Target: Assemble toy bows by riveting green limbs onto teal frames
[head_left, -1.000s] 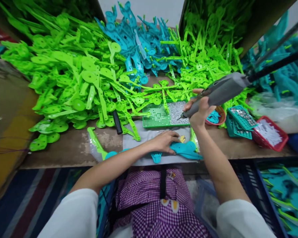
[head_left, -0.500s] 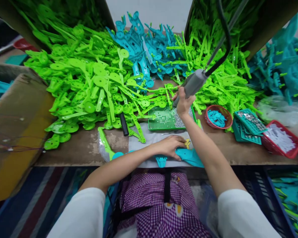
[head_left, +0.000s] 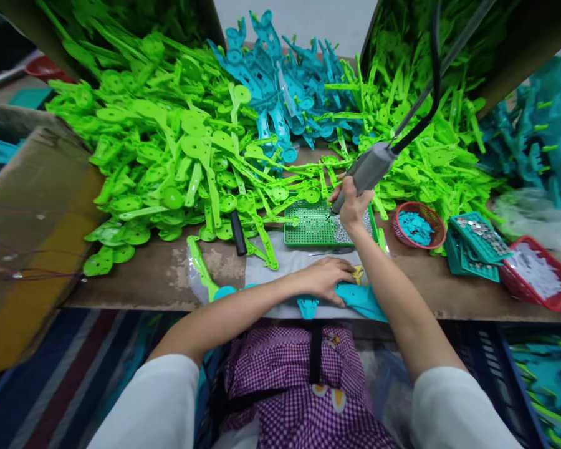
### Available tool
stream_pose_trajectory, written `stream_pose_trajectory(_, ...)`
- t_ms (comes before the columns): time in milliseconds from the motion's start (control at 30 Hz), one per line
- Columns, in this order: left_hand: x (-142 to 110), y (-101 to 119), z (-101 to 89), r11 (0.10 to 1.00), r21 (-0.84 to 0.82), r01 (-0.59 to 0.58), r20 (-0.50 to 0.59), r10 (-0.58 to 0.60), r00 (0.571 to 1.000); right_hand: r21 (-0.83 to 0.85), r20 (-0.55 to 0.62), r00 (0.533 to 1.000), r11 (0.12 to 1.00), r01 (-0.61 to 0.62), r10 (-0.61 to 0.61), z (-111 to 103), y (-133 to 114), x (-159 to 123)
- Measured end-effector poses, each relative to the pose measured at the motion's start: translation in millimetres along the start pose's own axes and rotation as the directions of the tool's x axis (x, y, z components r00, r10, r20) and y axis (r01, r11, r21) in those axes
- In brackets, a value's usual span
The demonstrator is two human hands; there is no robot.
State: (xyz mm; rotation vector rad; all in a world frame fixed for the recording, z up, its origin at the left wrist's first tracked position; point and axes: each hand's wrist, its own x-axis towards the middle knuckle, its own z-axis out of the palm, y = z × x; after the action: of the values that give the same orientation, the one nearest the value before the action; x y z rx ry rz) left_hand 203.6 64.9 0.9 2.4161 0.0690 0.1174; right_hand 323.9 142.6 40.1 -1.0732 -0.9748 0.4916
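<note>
My right hand [head_left: 352,206] is wrapped round a grey powered screwdriver [head_left: 367,171] that hangs on a black cable. Its tip points down at a green perforated tray [head_left: 308,226] holding a heap of small silver screws [head_left: 342,231]. My left hand [head_left: 325,277] lies with fingers pressed flat on a teal plastic part [head_left: 355,298] near the table's front edge. That part rests on a grey cloth [head_left: 280,265], and a small yellow piece [head_left: 356,272] shows beside my fingers.
Heaps of bright green plastic parts [head_left: 168,143] and teal ones [head_left: 285,87] fill the back of the table. At the right stand a red round basket [head_left: 416,226], a teal tray of metal bits [head_left: 474,243] and a red tray of white pieces [head_left: 537,274]. A cardboard box [head_left: 32,231] sits at left.
My right hand swung the screwdriver from a flat tilt to a steeper one and moved it left over the screw tray. The left hand stayed on the teal part.
</note>
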Motion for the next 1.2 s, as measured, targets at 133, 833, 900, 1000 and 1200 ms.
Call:
stream_pose_trajectory(133,-0.4,-1.3,1.5,1.0,-0.003,0.008,0.001,-0.008,1.0,-0.057,-0.026,0.999,0.998,-0.026,0.024,0.7,4.3,2.8)
stream_pose_trajectory(833,-2.2,-3.6,1.5,0.997,-0.054,0.057,0.022,-0.056,0.998,0.021,-0.099,0.994,0.999,-0.048,0.05,-43.8,-74.5,-9.6)
stream_pose_trajectory(900,-2.2,-3.7,0.3,0.994,-0.072,0.083,0.017,-0.082,0.996,0.055,-0.066,0.992,0.993,-0.103,0.106,-75.4,-100.6,-32.3)
stream_pose_trajectory(1000,-1.3,-4.2,-0.5,0.993,-0.084,0.089,0.013,-0.088,0.996,0.025,-0.036,0.99,0.99,-0.136,0.137,-124.3,-128.9,-75.8)
stream_pose_trajectory(1200,-0.2,-5.6,0.7,0.994,-0.069,0.089,-0.004,-0.09,0.996,0.012,-0.1,0.974,0.979,-0.205,0.205,-167.6,-137.0,-128.3)
